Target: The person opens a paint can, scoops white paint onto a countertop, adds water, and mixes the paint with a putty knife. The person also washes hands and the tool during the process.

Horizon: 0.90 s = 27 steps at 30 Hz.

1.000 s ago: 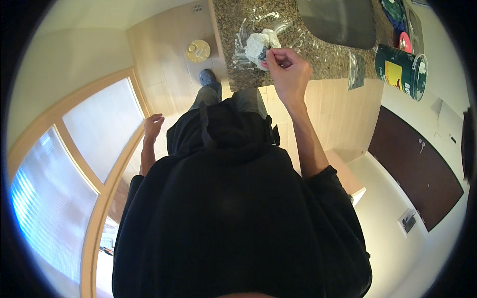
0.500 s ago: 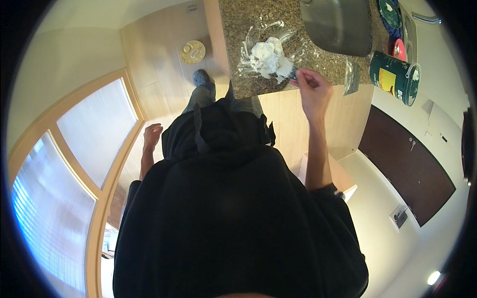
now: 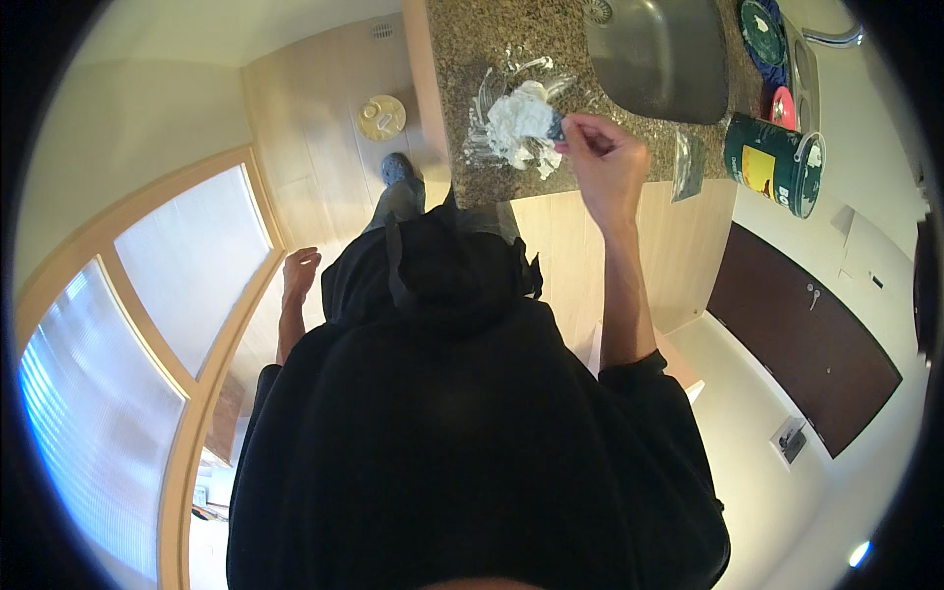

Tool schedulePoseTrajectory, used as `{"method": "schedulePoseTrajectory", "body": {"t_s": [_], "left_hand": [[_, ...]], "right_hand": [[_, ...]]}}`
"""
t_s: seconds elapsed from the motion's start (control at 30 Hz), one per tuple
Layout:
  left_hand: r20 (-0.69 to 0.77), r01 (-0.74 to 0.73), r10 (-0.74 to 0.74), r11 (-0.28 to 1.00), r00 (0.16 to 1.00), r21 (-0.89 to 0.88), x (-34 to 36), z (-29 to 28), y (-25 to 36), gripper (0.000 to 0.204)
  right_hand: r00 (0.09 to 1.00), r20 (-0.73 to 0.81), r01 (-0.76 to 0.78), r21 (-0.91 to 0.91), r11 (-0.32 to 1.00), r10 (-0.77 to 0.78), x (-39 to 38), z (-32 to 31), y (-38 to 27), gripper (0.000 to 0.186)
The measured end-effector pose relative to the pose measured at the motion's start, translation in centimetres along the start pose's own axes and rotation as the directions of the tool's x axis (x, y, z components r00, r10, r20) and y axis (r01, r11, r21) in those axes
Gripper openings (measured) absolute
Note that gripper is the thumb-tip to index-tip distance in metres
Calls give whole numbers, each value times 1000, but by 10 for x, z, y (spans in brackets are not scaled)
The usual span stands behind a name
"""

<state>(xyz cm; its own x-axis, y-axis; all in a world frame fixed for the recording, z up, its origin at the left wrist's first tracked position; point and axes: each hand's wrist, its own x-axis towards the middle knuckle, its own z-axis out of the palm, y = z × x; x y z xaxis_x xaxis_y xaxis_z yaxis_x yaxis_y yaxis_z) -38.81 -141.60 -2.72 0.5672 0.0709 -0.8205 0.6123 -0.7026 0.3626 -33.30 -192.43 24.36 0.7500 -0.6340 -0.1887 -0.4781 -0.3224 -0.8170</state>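
Note:
My right hand (image 3: 608, 162) pinches a small dark putty knife (image 3: 557, 126) between thumb and fingers. Its blade is buried in a mound of white filler paste (image 3: 518, 120), so only the dark end by my fingers shows. The paste lies near the corner of a speckled brown stone countertop (image 3: 472, 34), with smears and small lumps around it. Down at my left side hangs my left hand (image 3: 302, 267), its fingers loosely bent and apart, holding nothing.
A sink (image 3: 659, 59) lies beyond the paste. Right of it stand a dark green tub (image 3: 775, 162), a pink-red item (image 3: 783, 106) and a green lid (image 3: 763, 31). A flat greyish strip (image 3: 687, 167) overhangs the counter edge. On the floor sits a round yellowish lid (image 3: 381, 117).
My right hand has moved left and slightly up, pushing the putty knife further into the paste. The mound looks more spread. My left hand stays about where it was.

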Motion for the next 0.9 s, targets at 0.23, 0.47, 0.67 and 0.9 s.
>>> {"method": "schedulePoseTrajectory", "body": {"t_s": [0.23, 0.47, 0.67, 0.9], "left_hand": [[5, -21, 21, 1000, 1000, 16, -16, 16, -6, 36], [-19, 36, -37, 996, 999, -80, -37, 25, -11, 38], [-18, 90, -92, 994, 996, -64, -44, 35, -18, 37], [-12, 80, -81, 995, 997, -66, -49, 56, -21, 37]], "right_hand": [[988, 78, 139, -56, 989, -135, 23, -7, 22, 10], [986, 125, 97, 100, 990, -109, 36, -15, 34, 11], [975, 133, 178, 2, 984, -177, 23, -30, 42, 12], [989, 58, 134, 37, 990, -136, 20, -60, 79, 13]]}}
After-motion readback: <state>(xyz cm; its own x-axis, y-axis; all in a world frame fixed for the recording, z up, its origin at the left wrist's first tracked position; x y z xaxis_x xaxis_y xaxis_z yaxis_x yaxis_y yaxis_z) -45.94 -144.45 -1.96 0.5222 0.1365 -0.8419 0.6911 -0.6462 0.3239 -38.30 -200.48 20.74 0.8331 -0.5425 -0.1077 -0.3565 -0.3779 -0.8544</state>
